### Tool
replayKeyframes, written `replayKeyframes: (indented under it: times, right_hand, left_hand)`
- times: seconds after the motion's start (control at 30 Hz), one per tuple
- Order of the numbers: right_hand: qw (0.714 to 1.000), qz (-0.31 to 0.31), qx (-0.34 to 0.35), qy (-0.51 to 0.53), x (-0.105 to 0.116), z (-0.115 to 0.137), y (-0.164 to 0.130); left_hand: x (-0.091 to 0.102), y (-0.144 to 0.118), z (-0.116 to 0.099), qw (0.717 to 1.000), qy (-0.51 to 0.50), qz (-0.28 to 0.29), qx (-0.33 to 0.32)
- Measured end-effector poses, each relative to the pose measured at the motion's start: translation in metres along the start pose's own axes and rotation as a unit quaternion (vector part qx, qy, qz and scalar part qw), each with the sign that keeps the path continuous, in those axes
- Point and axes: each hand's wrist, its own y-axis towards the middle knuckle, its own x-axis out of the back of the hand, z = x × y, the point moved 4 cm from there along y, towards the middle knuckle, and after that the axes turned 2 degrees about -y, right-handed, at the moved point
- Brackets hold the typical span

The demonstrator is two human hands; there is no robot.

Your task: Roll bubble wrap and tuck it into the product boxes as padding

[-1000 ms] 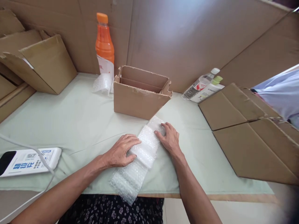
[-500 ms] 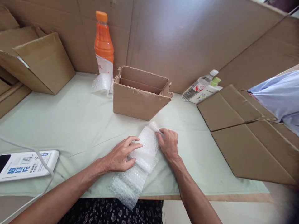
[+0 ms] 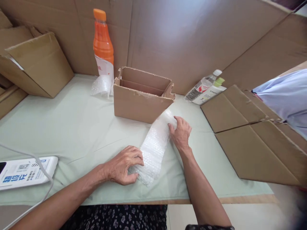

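Left-end cartons: cartons [image 3: 43, 67] stand at the back-left corner of the worktop [image 3: 79, 127], which is covered in pale green cloth.
Printed item and cable: a white item with blue print [image 3: 26, 174] lies near the front-left corner; a white cable [image 3: 45, 171] crosses it.
Orange bottle: the orange bottle [image 3: 103, 41] stands upright towards the back edge; a small piece of bubble wrap [image 3: 102, 84] sits at its foot.
Left hand: the left hand [image 3: 124, 164] has fingers curved and thumb parted from them, fingertips at the strip's left side; no firm hold seen.
Open-topped carton: the open-topped carton [image 3: 134, 105] stands upright, set back from the front edge.
Bubble-wrap strip: the bubble-wrap strip [image 3: 154, 151] runs obliquely from near the front edge to just beside the carton's right end; contact there cannot be confirmed.
Progress: judged part-way; the strip is laid out lengthwise, but remains outside the carton and not secured around anything visible.
Right hand: the right hand [image 3: 180, 132] is loosely curled at the strip's far end; whether it pinches the wrap cannot be told.
Right side: a clear bottle [image 3: 201, 87] leans beside a green-capped tube [image 3: 211, 95], near further cartons [image 3: 259, 153] along the right edge.
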Motion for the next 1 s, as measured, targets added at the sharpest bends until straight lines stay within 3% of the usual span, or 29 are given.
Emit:
replayKeyframes:
  times: [0.13,0.23,0.4,0.5,0.63,0.7,1.0]
  right_hand:
    - [1.000,0.006,-0.004,0.018,-0.007,0.001,-0.011]
    - [0.997,0.015,0.052,0.046,-0.005,0.021,-0.028]
    - [0.978,0.125,0.162,0.043,-0.013,0.053,-0.046]
    - [0.981,0.147,0.128,0.017,-0.018,0.034,-0.034]
    - [0.993,0.118,0.013,-0.012,-0.014,-0.012,-0.011]
    - [0.995,0.102,-0.001,0.000,-0.010,-0.021,-0.008]
    - [0.991,0.092,0.042,0.085,-0.016,0.007,-0.019]
  left_hand:
    - [-0.001,0.000,0.000,1.000,0.026,-0.005,0.016]
    - [-0.002,0.000,0.002,0.999,0.045,-0.017,0.010]
    - [-0.006,0.002,0.007,0.997,0.077,-0.004,0.017]
    - [-0.007,0.004,0.007,0.996,0.081,0.004,0.026]
    - [-0.006,0.002,0.008,0.997,0.072,-0.010,0.033]
    - [-0.006,0.000,0.009,0.997,0.070,-0.028,0.033]
    - [-0.005,-0.003,0.011,0.996,0.078,-0.038,0.029]
